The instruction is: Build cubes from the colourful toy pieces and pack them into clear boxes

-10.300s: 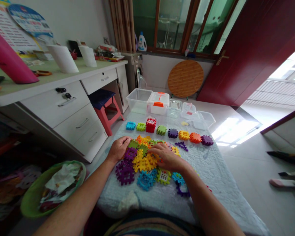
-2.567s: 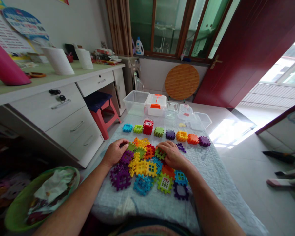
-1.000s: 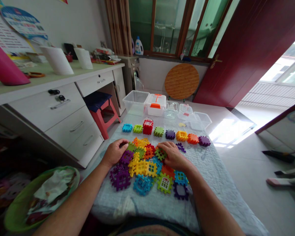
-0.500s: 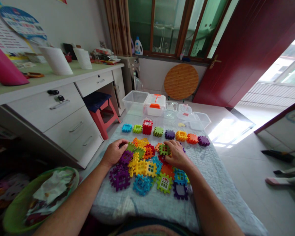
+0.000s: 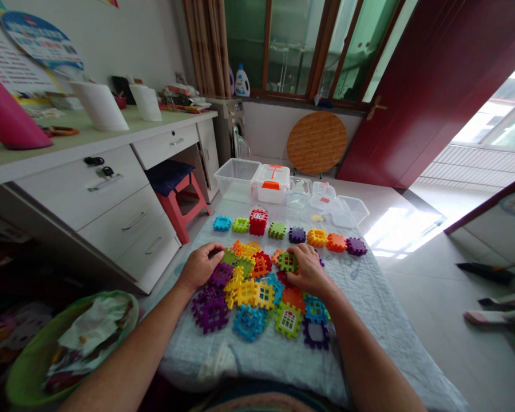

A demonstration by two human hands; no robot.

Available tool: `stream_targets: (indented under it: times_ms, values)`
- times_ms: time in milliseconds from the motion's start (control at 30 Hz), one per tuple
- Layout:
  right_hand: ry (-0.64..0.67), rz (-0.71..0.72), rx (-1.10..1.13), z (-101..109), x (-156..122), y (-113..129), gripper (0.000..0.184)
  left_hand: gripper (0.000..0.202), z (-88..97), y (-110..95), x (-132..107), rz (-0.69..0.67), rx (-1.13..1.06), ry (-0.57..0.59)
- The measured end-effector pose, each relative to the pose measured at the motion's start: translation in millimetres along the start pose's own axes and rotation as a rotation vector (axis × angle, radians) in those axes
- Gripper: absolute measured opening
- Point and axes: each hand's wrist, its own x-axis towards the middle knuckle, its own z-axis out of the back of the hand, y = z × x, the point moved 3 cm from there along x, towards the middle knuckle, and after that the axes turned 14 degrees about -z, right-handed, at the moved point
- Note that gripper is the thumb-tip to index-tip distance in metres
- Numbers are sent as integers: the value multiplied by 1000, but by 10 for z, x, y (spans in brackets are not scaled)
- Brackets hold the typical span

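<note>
Green window piece [image 5: 288, 262] sits at the pile's far right edge, right hand [image 5: 295, 264] pinched on it, fingers on its far side, thumb below, seemingly lifting nothing else. Left hand [image 5: 215, 260] has thumb and fingers drawn near each other at the pile's left edge, right by flat green pieces [image 5: 233, 258]; can't tell if it grips one. Done, as far as it shows: eight single-colour stacks lined up on the cloth-covered worktop [image 5: 377, 303] beyond both hands. Light blue stack [image 5: 222, 223] and lime stack [image 5: 241, 225] are ahead of the left hand, red stack [image 5: 258, 221] and green stack [image 5: 277, 230] ahead of the gap between hands, dark purple stack [image 5: 297, 235] and yellow stack [image 5: 317, 237] just past the right hand, orange stack [image 5: 336, 242] and purple stack [image 5: 357, 246] off to its right. Layer counts too small to read. Left over: a mixed heap between the hands and nearer the body, e.g. purple pieces [image 5: 210, 309] below the left hand, yellow pieces [image 5: 246, 293] in the middle, blue pieces [image 5: 249, 322] and lime window piece [image 5: 288, 319] nearer the body than the right hand. Judgement: well short of finished, plenty loose.
</note>
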Motion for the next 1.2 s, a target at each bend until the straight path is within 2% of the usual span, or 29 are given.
stream_targets:
  times_ms: [200, 367, 600, 833, 1000, 1200]
  values:
    - [-49, -40, 10, -31, 19, -95, 44, 32, 3, -6, 0, 5, -5, -8]
    - [-20, -45, -25, -16, 15, -80, 56, 31, 0, 1, -4, -2, 4, -7]
    - [-29, -40, -52, -21, 13, -26, 40, 31, -8, 26, -8, -14, -10, -14]
    - [-21, -41, -70, 13, 15, -15, 48, 30, -16, 35, -3, -31, -10, 1]
    - [-16, -41, -113, 30, 53, 1, 39, 31, -11, 20, -5, -22, -14, -7]
    - [-20, -35, -195, 58, 61, 39, 39, 30, -1, -1, -5, -28, -15, -13]
